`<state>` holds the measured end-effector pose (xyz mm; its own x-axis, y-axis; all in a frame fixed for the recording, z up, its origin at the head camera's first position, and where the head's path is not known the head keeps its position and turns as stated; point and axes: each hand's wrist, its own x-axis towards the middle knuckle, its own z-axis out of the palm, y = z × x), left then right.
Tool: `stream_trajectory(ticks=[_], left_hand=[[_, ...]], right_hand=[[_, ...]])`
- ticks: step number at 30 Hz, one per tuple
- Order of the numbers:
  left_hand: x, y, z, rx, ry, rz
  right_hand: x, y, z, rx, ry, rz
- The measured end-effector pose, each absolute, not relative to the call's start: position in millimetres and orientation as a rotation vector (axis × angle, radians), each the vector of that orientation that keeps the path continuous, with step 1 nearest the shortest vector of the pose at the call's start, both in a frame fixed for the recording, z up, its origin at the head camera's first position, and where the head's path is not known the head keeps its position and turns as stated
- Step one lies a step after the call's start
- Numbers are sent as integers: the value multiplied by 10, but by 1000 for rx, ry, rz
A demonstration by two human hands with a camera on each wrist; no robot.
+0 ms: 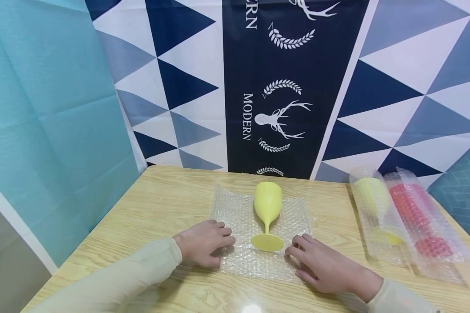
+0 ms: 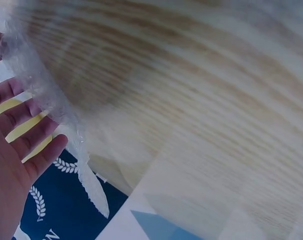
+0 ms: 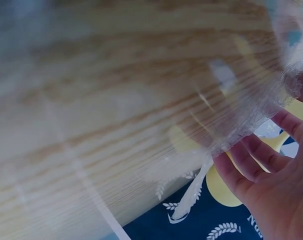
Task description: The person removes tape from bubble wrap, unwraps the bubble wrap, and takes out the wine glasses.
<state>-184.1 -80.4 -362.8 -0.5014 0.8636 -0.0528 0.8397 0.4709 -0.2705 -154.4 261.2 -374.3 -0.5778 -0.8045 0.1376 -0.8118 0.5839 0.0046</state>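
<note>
In the wrist views we catch only slivers of the yellow goblet (image 1: 268,202) past the left hand (image 1: 204,244) and the right hand (image 1: 326,264). At the right, cloudy plastic blurs a packed goblet (image 1: 371,198) and a red item (image 1: 412,206) for us. The yellow goblet lies on bubble wrap (image 1: 235,213) between the hands, bowl far, foot near. Both hands touch the wrap's side edges, fingers loosely spread.

yellow goblets (image 1: 268,203) (image 1: 372,194): 2 | red goblet (image 1: 408,204): 1 | unrolled bubble-wrap sheet (image 1: 258,264): 1 | table (image 1: 148,213): 1
</note>
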Motion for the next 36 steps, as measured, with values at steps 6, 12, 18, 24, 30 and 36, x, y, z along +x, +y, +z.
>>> stream_trajectory(ticks=[6, 12, 18, 24, 30, 36], left_hand=[[-1890, -764, -3550, -1511, -2608, 402], [-1925, -729, -3498, -1503, -2603, 424], [-1964, -664, -3396, -1510, -2565, 449], [-2052, -537, -3190, -1510, -2574, 418], [-2167, -429, -3049, -1341, -2985, 82], [-2306, -385, -2984, -1159, -3247, -264]], right_hand=[[-1550, 2611, -3726, 1379, -2727, 107], [-1560, 2605, -3712, 1407, -2697, 117], [-1566, 2590, -3699, 1419, -2729, 113], [-1569, 2603, -3695, 1428, -2700, 134], [-1575, 2603, -3714, 1420, -2664, 130], [-1570, 2594, -3708, 1422, -2686, 130]])
